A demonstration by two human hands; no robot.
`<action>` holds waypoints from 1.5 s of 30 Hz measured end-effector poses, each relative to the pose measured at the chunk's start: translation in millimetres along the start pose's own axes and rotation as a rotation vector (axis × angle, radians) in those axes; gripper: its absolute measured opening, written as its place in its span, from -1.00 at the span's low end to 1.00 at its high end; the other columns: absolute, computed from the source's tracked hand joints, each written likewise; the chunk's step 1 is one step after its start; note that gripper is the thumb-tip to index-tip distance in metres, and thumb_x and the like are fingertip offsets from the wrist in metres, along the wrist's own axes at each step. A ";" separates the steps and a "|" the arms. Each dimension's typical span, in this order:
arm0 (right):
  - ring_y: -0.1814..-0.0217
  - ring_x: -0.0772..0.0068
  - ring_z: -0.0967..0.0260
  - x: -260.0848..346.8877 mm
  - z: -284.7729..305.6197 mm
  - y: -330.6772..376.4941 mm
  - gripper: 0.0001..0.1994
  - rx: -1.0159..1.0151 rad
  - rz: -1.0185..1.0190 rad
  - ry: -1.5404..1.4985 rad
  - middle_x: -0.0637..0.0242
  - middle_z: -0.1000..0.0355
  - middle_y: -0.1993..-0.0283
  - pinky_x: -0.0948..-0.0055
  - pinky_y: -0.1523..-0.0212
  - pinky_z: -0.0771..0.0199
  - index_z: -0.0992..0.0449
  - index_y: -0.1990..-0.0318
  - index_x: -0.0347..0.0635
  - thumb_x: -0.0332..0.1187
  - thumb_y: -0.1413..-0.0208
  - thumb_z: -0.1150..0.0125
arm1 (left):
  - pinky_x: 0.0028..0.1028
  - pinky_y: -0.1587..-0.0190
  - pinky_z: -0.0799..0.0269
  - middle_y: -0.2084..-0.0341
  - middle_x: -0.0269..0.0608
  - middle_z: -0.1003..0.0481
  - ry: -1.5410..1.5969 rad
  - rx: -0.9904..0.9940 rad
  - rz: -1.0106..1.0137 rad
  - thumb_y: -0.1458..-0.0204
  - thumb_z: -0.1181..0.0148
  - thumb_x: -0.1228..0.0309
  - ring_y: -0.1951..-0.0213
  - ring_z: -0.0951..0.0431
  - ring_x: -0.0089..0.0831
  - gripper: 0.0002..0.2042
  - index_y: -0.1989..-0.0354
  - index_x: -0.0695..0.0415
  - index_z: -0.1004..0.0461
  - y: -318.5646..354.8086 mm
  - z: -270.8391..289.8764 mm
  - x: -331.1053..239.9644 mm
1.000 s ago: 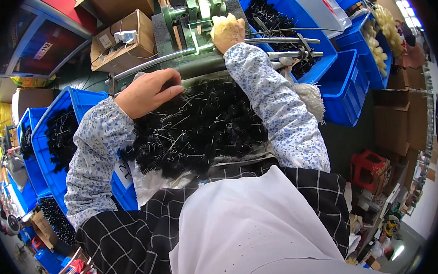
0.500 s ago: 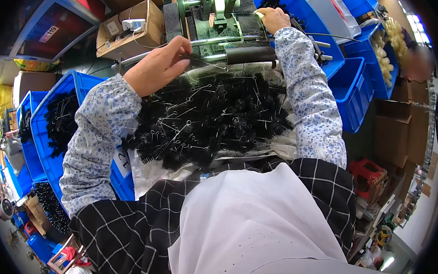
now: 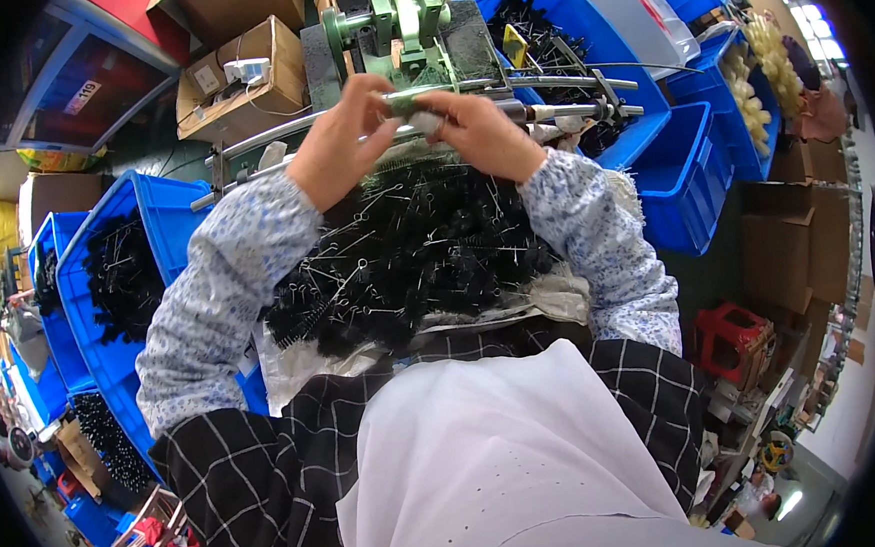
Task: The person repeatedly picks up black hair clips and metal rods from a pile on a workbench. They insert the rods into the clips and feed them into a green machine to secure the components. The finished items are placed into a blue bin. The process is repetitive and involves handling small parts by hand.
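Observation:
My left hand and my right hand meet in front of a green machine, above the near metal bar. Their fingers are bent toward each other around a small dark, fuzzy twisted-wire brush, blurred and partly covered by the fingertips. Something whitish covers a fingertip of my right hand. Right below both hands lies a heap of black wire brushes, many with thin looped metal stems, spread over a pale cloth at my lap.
Blue bins of black brushes stand left and right. An empty-looking blue bin sits further right, near pale yellowish pieces. A cardboard box is at back left; a red stool stands at right.
My right hand has come from the machine's right side down and left to meet my left hand. My left hand has shifted slightly right. The dark sleeve on the bar is now mostly hidden.

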State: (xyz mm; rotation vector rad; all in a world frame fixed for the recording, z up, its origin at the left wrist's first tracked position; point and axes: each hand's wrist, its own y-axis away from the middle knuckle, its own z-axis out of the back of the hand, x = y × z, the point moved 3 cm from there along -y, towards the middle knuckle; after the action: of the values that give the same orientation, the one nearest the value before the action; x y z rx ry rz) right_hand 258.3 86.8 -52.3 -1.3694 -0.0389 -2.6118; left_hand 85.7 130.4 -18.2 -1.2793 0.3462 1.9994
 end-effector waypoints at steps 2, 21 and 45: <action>0.30 0.28 -0.45 -2.9 21.6 -15.7 -0.77 -0.142 -0.128 0.463 0.21 -0.48 0.29 0.38 0.27 -0.45 -0.45 0.13 -0.13 -0.32 -0.08 -0.01 | -0.39 0.32 -0.38 0.45 -0.08 -0.42 -0.084 0.029 0.054 0.00 -0.07 0.47 0.43 -0.47 -0.26 -0.77 0.20 0.21 -0.21 20.7 13.9 13.2; 0.24 0.30 -0.44 -77.1 42.6 -63.7 -0.78 -0.347 -0.124 0.994 0.33 -0.49 0.32 0.26 0.03 -0.33 -0.53 0.18 0.12 -0.29 -0.01 -0.05 | -0.20 0.02 -0.25 0.18 0.18 -0.35 -0.581 0.635 0.317 0.09 -0.10 0.48 0.07 -0.36 0.03 -0.58 0.04 0.21 -0.14 82.7 9.1 83.2; 0.10 0.23 -0.33 -72.9 24.1 -63.9 -0.82 -0.484 -0.086 0.901 0.31 -0.46 0.32 0.19 0.13 -0.25 -0.48 0.37 -0.13 -0.28 0.13 -0.12 | -0.51 0.46 -0.25 0.58 -0.22 -0.31 -0.360 0.182 0.058 0.01 -0.02 0.43 0.57 -0.28 -0.51 -0.81 0.22 0.20 -0.34 35.1 54.0 -6.1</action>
State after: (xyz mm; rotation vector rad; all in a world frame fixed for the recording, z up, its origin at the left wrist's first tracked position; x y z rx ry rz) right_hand 306.8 163.7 -93.9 -0.1442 0.6994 -3.1705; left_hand 26.3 134.0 7.2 -0.7864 0.3824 2.1426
